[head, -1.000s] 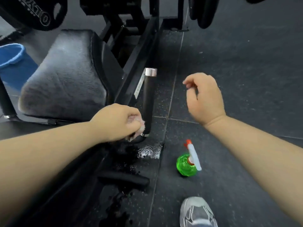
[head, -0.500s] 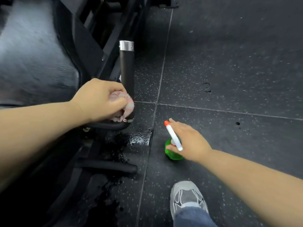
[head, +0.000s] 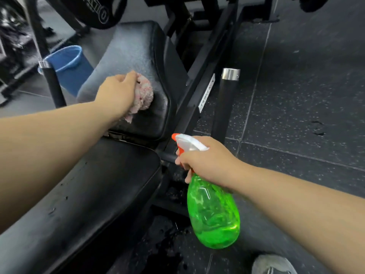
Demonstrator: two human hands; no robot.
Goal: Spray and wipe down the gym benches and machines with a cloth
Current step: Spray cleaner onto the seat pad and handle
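Left hand (head: 116,93): curls round the pink cloth (head: 145,93) and presses it on the bench pad (head: 134,48), middle left
Right hand (head: 209,161): clamps the green spray bottle (head: 213,210) by its neck, lower centre
Slip risk: the wet patch (head: 167,244) on the floor (head: 296,95) at the bottom may make the shoe (head: 272,264) slide
Spray risk: a squeeze now may hit the left hand, not the bench pad
Surface: black pads, wet with drops
Room: dark speckled floor, blue bucket (head: 67,60) upper left

Odds & ends on gym floor (head: 306,95)
Blue bucket (head: 65,62) upper L; grey shoe (head: 274,265) btm R; wet patch (head: 167,244) btm centre.
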